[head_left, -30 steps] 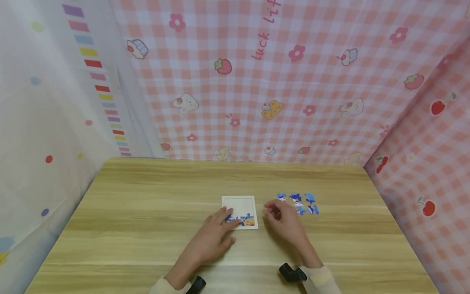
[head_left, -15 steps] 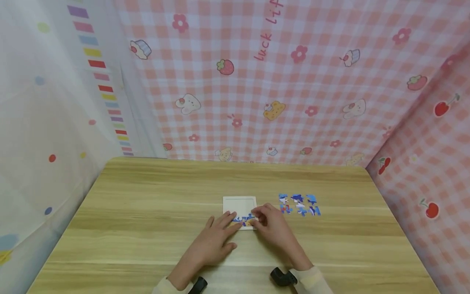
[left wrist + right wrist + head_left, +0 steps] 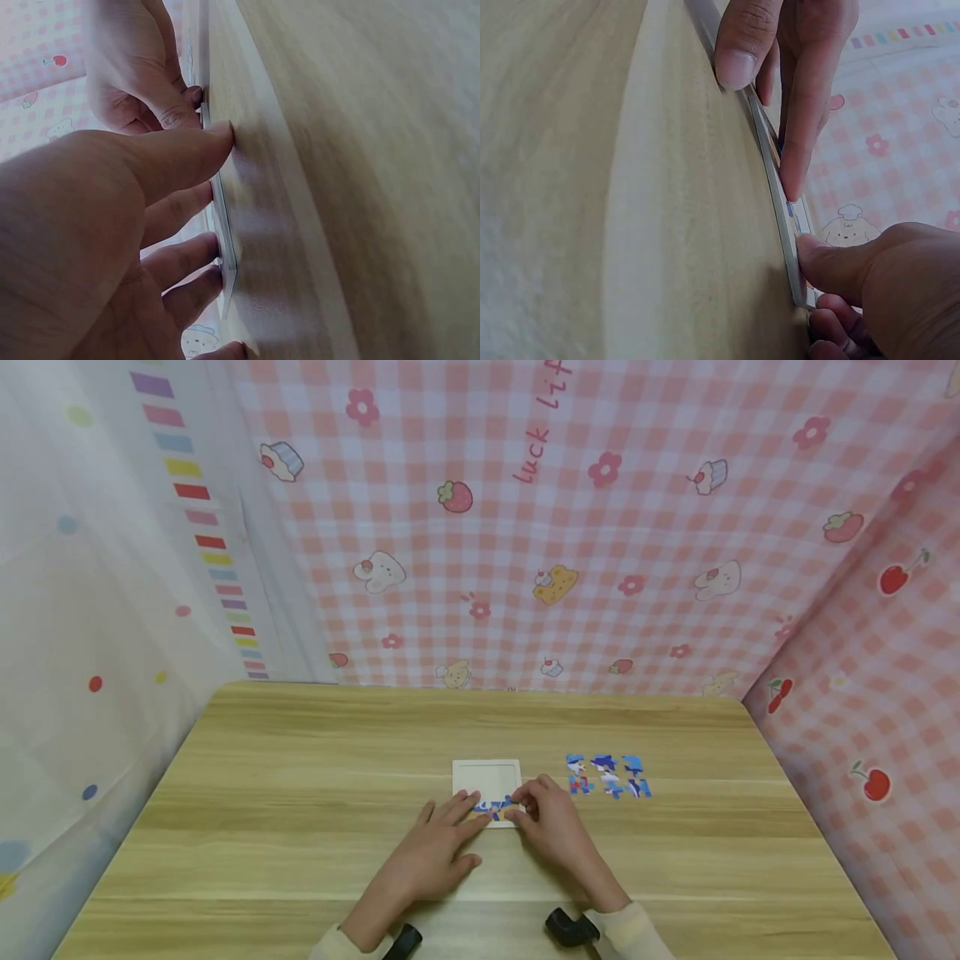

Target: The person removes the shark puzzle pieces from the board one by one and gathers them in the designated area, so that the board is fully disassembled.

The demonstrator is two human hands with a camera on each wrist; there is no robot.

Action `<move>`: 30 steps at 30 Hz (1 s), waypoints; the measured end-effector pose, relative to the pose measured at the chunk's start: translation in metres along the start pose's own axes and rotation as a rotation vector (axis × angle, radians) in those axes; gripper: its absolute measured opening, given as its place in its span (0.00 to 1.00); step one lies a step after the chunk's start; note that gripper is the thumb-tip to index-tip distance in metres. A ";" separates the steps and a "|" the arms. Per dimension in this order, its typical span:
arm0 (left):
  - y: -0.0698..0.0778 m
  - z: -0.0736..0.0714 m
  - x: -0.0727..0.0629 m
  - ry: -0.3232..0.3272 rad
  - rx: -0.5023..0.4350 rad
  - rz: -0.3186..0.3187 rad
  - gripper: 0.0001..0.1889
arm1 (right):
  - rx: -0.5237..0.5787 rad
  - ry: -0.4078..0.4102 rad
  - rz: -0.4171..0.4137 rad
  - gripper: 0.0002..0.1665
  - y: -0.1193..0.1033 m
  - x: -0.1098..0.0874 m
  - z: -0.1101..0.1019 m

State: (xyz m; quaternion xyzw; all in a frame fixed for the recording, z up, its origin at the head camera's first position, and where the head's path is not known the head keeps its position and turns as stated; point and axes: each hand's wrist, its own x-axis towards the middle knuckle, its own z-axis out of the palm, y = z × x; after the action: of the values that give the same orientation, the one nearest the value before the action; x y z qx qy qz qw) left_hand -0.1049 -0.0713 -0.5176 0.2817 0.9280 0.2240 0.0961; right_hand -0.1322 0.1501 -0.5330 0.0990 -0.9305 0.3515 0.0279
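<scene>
A square white puzzle tray [image 3: 486,773] lies on the table, its lower part filled with jigsaw pieces [image 3: 491,807] printed in blue and orange. My left hand [image 3: 435,850] rests on the tray's lower left, fingers spread and nearly straight, fingertips on the pieces. At the tray's right edge, my right hand [image 3: 551,817] has thumb and fingers bent round the border. In the right wrist view the right thumb [image 3: 836,266] lies on top near the corner, while the other fingers curl beside the edge. Loose blue jigsaw pieces [image 3: 603,763] lie in two rows right of the tray.
The wooden table [image 3: 300,793] carries the tray and loose pieces. A pink checked cloth [image 3: 495,535] hangs behind it, with another on the right and a white dotted cloth [image 3: 67,602] on the left. Both wrists wear black camera mounts [image 3: 572,928].
My right hand has moved left from beside the loose pieces to the tray's right edge, uncovering the lower row. My left hand stays on the tray, its fingers slightly shifted.
</scene>
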 end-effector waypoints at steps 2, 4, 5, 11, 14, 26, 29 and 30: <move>0.001 -0.001 0.000 0.003 -0.003 0.002 0.29 | -0.002 0.006 -0.012 0.08 0.001 0.000 0.000; 0.002 -0.001 0.000 0.004 -0.002 0.004 0.30 | 0.003 0.007 -0.003 0.08 0.002 -0.001 0.000; 0.002 0.000 0.001 0.005 0.000 0.004 0.30 | 0.004 0.009 0.001 0.08 0.002 -0.001 0.000; 0.003 0.001 0.002 -0.002 0.004 -0.010 0.30 | 0.027 0.022 0.015 0.09 0.002 -0.002 0.000; 0.004 0.000 0.000 -0.004 0.001 -0.012 0.30 | 0.041 0.028 0.011 0.09 0.001 -0.003 0.000; 0.002 -0.001 0.000 -0.003 -0.006 -0.006 0.30 | 0.110 0.060 -0.008 0.10 0.002 -0.003 -0.002; 0.002 -0.001 -0.001 -0.006 -0.011 -0.009 0.30 | 0.144 0.047 0.003 0.08 0.001 -0.002 -0.004; 0.002 -0.001 -0.001 -0.006 -0.013 -0.009 0.30 | 0.153 0.042 0.006 0.08 0.001 -0.002 -0.004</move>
State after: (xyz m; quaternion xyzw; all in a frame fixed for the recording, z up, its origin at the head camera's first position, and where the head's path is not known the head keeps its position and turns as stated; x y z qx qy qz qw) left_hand -0.1039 -0.0708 -0.5161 0.2774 0.9275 0.2290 0.1017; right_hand -0.1304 0.1543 -0.5309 0.0905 -0.9004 0.4237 0.0386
